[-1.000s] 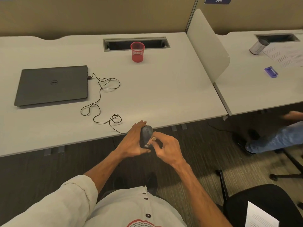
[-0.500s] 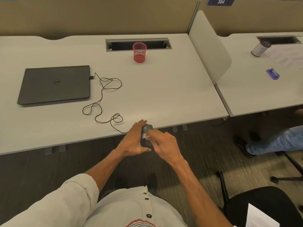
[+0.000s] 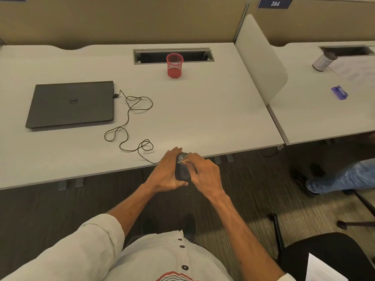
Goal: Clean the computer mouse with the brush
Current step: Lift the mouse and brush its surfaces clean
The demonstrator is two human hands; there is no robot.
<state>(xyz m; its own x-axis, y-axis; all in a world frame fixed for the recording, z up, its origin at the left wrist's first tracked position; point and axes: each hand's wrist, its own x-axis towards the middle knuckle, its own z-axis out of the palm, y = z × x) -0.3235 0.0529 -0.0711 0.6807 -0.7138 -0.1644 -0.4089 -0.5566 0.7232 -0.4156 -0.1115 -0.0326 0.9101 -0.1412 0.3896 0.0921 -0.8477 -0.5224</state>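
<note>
Cupped round the computer mouse, the left hand holds it from the left side, fingers over the far end and thumb under the near end. The mouse sits in the air right at the near edge of the desk, partly over the floor. The right hand has its fingers drawn together over the top of the mouse, pinching what looks like the brush. Only a pale sliver of it shows at the fingertips, so I cannot tell how the bristles meet the shell.

This looks like the brushing step itself, worked near the far end of the mouse. The next move probably calls for short strokes along the shell while the left hand steadies or turns it.

The mouse cable runs in loose loops back to the closed laptop, so there is slack for turning. A red mesh cup stands well apart at the back, and the side panel is far to the right. A seated person's leg is off to the right, clear of both hands.
</note>
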